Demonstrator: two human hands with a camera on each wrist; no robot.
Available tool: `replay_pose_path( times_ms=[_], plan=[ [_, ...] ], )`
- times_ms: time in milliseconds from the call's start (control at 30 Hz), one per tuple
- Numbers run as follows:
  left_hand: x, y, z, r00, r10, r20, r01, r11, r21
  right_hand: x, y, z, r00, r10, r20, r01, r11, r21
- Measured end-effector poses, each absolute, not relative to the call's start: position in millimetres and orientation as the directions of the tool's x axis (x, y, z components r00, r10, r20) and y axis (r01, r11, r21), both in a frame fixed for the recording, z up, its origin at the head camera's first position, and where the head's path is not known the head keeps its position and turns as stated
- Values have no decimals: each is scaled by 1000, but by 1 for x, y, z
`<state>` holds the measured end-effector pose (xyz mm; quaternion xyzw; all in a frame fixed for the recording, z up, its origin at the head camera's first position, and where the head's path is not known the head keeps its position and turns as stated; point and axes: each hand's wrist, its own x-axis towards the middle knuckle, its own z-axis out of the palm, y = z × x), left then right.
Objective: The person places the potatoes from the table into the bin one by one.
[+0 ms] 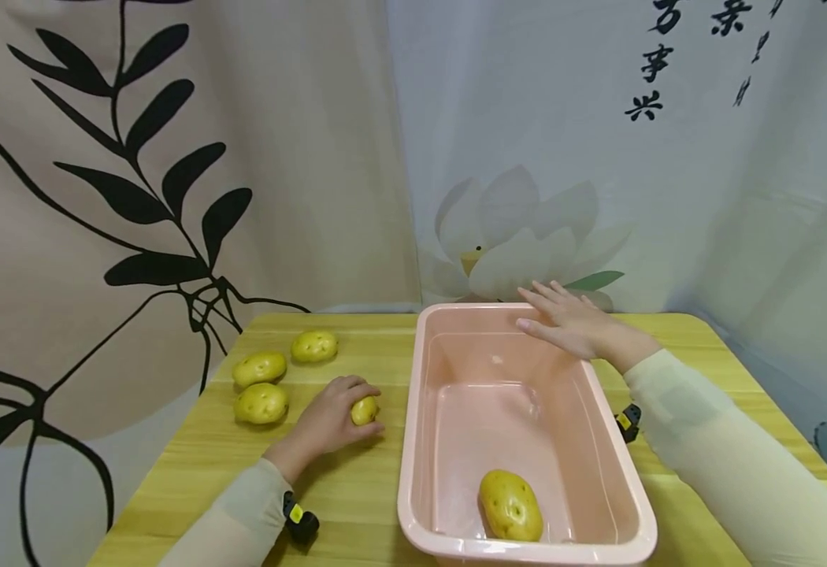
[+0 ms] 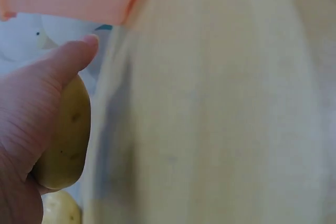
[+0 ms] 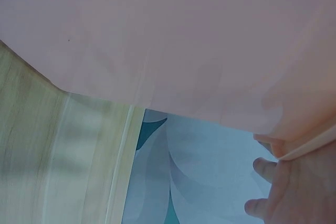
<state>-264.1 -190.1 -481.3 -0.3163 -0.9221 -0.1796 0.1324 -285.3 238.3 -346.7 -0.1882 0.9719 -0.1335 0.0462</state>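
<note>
My left hand [image 1: 335, 417] grips a yellow potato [image 1: 364, 410] just left of the pink basin [image 1: 424, 441]. In the left wrist view the thumb and palm wrap one side of that potato [image 2: 71, 135]. My right hand [image 1: 562, 321] rests on the basin's far right rim, its fingers spread and fairly straight. Another potato [image 1: 510, 505] lies inside the basin at the near end. Three more potatoes sit left of my left hand: one farther back [image 1: 314, 346], one in the middle [image 1: 260, 368] and one nearer [image 1: 261, 403].
The basin stands on a wooden table [image 1: 371, 504], right of its middle. Behind the table hangs a curtain [image 1: 328, 157] printed with leaves, a lotus and characters. Each wrist carries a small black camera, such as the left one [image 1: 302, 524].
</note>
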Motion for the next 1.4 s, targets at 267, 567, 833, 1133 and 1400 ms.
replay_pose_path(
  times_ms=[267, 567, 833, 1133, 1400],
  plan=[
    [-265, -187, -448, -761, 501, 412, 632, 716, 297, -286, 239, -345, -924, -379, -42, -355, 896, -267],
    [-258, -180, -422, -759, 488, 431, 636, 698, 329, -285, 239, -345, -924, -379, -51, -353, 897, -267],
    [-251, -175, -401, -726, 472, 500, 675, 626, 391, -285, 239, -345, -924, -379, -47, -353, 896, -270],
    [-244, -168, -367, -628, 465, 624, 768, 499, 402, -285, 239, -345, -925, -375, -50, -350, 897, -269],
    [-240, -152, -339, -567, 478, 671, 815, 444, 372, -283, 239, -345, -927, -373, -38, -348, 894, -284]
  ],
)
